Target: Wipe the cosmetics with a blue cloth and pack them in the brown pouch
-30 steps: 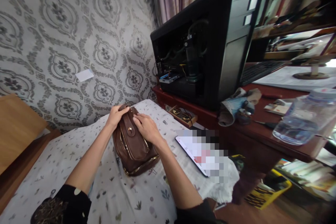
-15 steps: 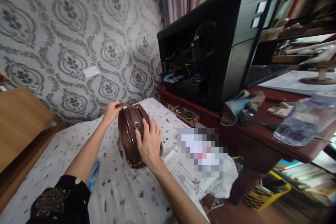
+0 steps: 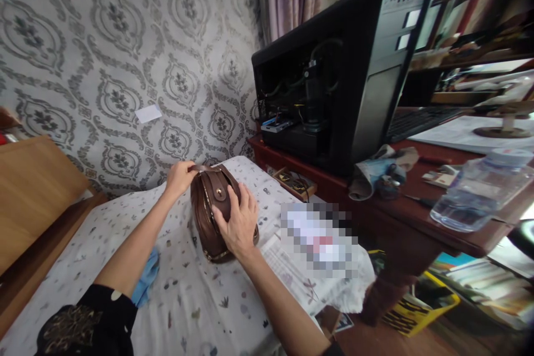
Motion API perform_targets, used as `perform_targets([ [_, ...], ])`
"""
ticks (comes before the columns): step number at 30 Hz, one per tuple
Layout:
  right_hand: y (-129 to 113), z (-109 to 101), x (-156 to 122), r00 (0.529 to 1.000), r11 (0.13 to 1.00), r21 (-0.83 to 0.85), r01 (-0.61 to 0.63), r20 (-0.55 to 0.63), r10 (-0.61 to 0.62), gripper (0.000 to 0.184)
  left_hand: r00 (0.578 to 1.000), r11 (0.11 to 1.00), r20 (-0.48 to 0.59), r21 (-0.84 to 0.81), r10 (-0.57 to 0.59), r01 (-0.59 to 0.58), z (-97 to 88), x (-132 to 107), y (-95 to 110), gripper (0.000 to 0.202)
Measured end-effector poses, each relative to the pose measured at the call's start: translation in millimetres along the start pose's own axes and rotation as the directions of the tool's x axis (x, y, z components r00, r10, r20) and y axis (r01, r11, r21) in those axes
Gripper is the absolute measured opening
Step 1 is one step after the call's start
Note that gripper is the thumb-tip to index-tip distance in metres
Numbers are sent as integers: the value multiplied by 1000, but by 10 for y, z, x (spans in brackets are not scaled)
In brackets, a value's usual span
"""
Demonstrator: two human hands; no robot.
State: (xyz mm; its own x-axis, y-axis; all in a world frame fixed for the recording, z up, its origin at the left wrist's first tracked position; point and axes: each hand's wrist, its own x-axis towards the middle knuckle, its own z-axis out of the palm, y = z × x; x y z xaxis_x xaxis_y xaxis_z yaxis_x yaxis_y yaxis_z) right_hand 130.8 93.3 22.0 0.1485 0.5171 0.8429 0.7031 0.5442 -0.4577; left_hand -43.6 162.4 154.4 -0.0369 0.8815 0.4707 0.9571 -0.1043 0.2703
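A small brown leather bag (image 3: 211, 217) with gold zips stands on a white flower-print cloth (image 3: 179, 295). My left hand (image 3: 180, 176) pinches the strap or zip pull at the bag's far top end, fingers closed. My right hand (image 3: 237, 222) lies over the near side of the bag, fingers spread and pressed against the leather, steadying it.
A dark wooden desk (image 3: 417, 200) on the right carries an open black computer case (image 3: 334, 67), a rag (image 3: 375, 169) and a clear plastic bottle (image 3: 479, 194) lying on its side. A blurred-out item (image 3: 319, 239) lies beside the bag. A blue cloth (image 3: 146, 283) peeks by my left arm. Patterned wallpaper (image 3: 104, 67) stands behind.
My right hand moved from the bag's top down onto its near side and spread flat. The bag has turned more upright. My left hand stays at the top end.
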Motion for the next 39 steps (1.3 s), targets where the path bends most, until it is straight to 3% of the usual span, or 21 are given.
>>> perform_targets([
  [4,32,-28,-3,999,999,22,32,16,-32,73,1000,999,6,42,-6,6,-76,-121,140,19],
  [9,20,-37,-2,999,999,8,41,7,-41,68,1000,994,18,106,0,-2,-133,-219,254,19],
  [13,22,-43,-24,999,998,41,40,3,-40,64,999,991,37,130,18,-23,-128,-158,317,18],
  [18,34,-56,-41,1000,997,80,17,7,-17,60,987,991,125,83,97,-108,43,29,469,29],
  [22,19,-92,-8,1000,994,111,-5,31,1,58,970,989,214,74,111,-129,236,152,565,17],
  [27,-10,-137,27,996,992,117,-44,85,35,59,942,989,319,57,109,-134,352,241,534,29],
  [32,-19,-134,30,997,992,116,-44,63,37,58,918,994,384,14,94,-107,361,250,463,31],
  [39,-20,-143,36,996,990,131,-51,83,40,58,948,998,312,-24,54,-50,340,241,413,29],
])
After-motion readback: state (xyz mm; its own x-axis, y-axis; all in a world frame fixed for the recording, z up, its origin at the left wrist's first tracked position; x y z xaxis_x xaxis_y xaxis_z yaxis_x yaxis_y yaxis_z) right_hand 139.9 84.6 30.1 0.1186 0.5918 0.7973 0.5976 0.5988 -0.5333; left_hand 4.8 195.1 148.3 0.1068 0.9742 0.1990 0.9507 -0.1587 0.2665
